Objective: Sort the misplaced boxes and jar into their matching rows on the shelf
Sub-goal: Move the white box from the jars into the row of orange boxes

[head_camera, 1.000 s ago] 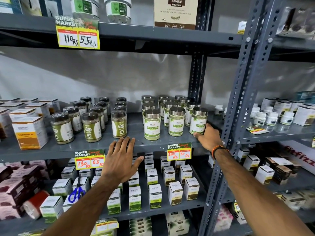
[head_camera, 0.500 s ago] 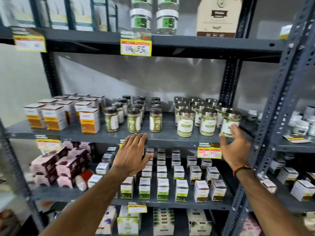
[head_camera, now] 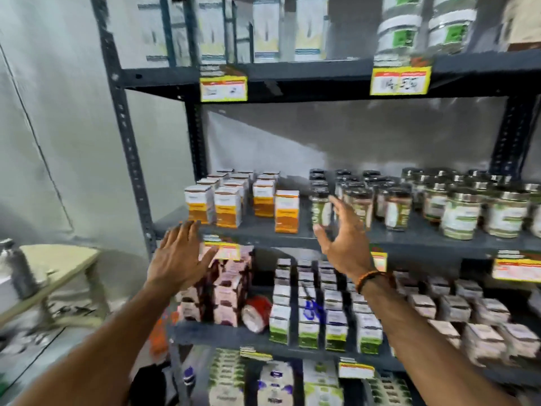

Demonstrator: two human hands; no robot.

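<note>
The picture is blurred by motion. On the middle shelf [head_camera: 257,231] stand rows of white-and-orange boxes [head_camera: 225,206], with one orange box [head_camera: 287,210] apart at the front right. Beside them are dark-lidded jars [head_camera: 320,210] and, further right, silver-lidded jars [head_camera: 461,213]. My left hand [head_camera: 178,257] is open, palm forward, at the shelf's front edge below the leftmost boxes. My right hand [head_camera: 344,234] is open with fingers spread, in front of the front dark-lidded jars, holding nothing.
The lower shelf holds pink-and-brown boxes [head_camera: 225,288], a red tape roll [head_camera: 257,313] and rows of white-and-green boxes [head_camera: 307,323]. Yellow price tags [head_camera: 399,81] hang on shelf edges. A pale table [head_camera: 55,259] with a metal bottle [head_camera: 16,269] stands at left.
My view has swung left, so the shelf contents have shifted right. My right hand has left the silver-lidded jars and now sits before the dark-lidded jars. My left hand stays open at the shelf edge.
</note>
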